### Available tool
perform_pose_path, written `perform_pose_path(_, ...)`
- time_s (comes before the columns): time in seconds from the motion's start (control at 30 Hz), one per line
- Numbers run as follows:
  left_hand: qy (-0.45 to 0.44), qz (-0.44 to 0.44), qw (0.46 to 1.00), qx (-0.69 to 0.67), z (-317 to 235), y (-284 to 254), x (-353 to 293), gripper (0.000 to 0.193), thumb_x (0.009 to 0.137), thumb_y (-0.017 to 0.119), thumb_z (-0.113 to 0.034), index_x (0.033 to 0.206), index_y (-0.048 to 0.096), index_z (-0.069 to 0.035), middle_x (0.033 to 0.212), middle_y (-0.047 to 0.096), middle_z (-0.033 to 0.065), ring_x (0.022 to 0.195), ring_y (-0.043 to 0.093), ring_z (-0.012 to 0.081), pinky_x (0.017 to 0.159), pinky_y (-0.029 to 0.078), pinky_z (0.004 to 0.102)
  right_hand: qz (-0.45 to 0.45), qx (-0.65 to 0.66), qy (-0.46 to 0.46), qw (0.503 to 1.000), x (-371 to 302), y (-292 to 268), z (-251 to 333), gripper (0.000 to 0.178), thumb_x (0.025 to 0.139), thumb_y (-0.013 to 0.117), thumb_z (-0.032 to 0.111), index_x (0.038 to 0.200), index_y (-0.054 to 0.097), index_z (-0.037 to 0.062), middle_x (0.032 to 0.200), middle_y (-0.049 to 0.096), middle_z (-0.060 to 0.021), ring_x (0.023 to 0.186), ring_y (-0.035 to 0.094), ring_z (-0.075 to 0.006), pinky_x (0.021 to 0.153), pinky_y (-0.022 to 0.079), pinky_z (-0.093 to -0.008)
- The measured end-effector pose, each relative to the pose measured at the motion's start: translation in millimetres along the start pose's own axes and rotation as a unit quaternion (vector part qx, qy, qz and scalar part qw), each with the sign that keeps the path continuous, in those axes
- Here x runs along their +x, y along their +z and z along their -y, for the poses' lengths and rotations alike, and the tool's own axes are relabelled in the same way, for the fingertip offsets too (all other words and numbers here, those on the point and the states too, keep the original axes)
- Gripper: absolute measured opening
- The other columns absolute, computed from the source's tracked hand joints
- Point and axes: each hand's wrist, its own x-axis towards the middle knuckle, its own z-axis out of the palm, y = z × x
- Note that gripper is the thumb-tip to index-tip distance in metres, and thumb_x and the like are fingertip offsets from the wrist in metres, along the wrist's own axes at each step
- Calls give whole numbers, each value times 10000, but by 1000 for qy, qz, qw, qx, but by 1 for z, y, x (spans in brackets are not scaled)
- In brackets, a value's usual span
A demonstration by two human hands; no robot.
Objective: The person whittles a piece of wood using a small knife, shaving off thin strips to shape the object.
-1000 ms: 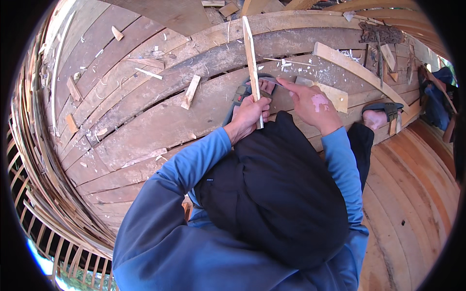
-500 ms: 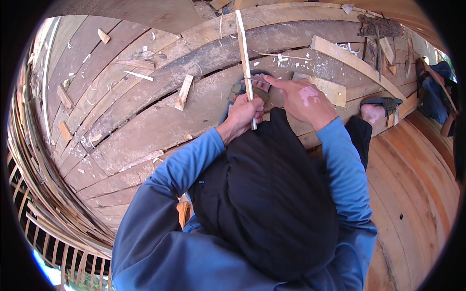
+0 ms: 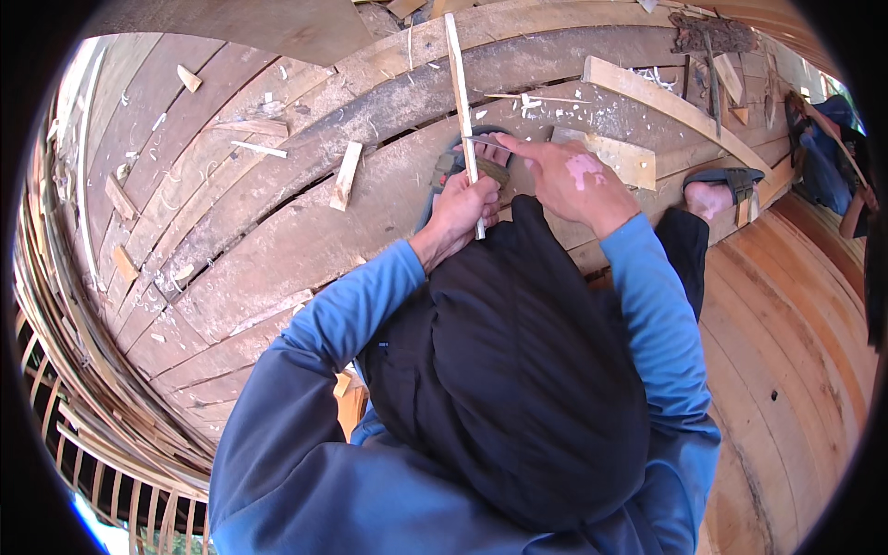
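A long, narrow wooden strip [image 3: 458, 79] stands out away from me, its lower end by my black-trousered knee. My left hand [image 3: 458, 215] is closed around it near that lower end. My right hand [image 3: 578, 182] is closed with its index finger stretched along a thin knife blade [image 3: 487, 141]. The blade lies across the strip just above my left fist, touching or very near it. The knife's handle is hidden inside my right hand. Behind the strip is my sandalled left foot [image 3: 495, 153].
Shavings and offcuts, such as a small wood block [image 3: 347, 176], litter the plank floor [image 3: 277, 240]. A curved board [image 3: 671, 106] and a flat offcut [image 3: 624, 159] lie beyond my right hand. Thin slats [image 3: 83, 370] are stacked at left. Another person [image 3: 823, 153] is at far right.
The strip has turned a little in my left hand, showing more of its pale face. The blade stays across it near the same spot. The whole view has shifted slightly.
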Motion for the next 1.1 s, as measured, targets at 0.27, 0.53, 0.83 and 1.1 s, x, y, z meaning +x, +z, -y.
perform_pose_path(0.27, 4, 14, 1000, -13, 2, -1, 5, 225, 981, 514, -48, 799, 421, -142, 635, 404, -43, 496, 397, 70, 442, 368, 258, 33, -42, -6, 999, 2, -14, 8, 458, 1003, 463, 142, 1425, 569, 285, 1162, 674, -235, 1047, 638, -449, 946, 509, -503)
perform_pose_path(0.53, 1, 0, 1000, 1, 3, -1, 6, 134, 939, 556, -58, 840, 475, -99, 661, 449, -15, 508, 427, 100, 465, 378, 283, -10, -63, -52, 997, 11, 1, -9, 453, 1009, 445, 153, 1426, 574, 272, 1148, 682, -237, 1040, 644, -437, 954, 504, -502)
perform_pose_path(0.83, -3, -31, 998, 49, 4, 0, 9, 95, 940, 534, -57, 857, 492, -76, 694, 495, 6, 521, 443, 101, 459, 397, 281, 10, -150, -10, 989, 12, -8, 6, 357, 1025, 452, 307, 1255, 692, 174, 1175, 703, -162, 1087, 666, -361, 938, 534, -462)
perform_pose_path(1.1, 8, -62, 995, 76, 9, 2, 12, 67, 942, 501, -47, 876, 514, -44, 727, 507, 26, 547, 459, 121, 464, 413, 296, -37, -188, 16, 981, -1, -6, 25, 322, 1023, 480, 303, 1185, 709, 145, 1099, 718, -151, 989, 697, -356, 850, 554, -464)
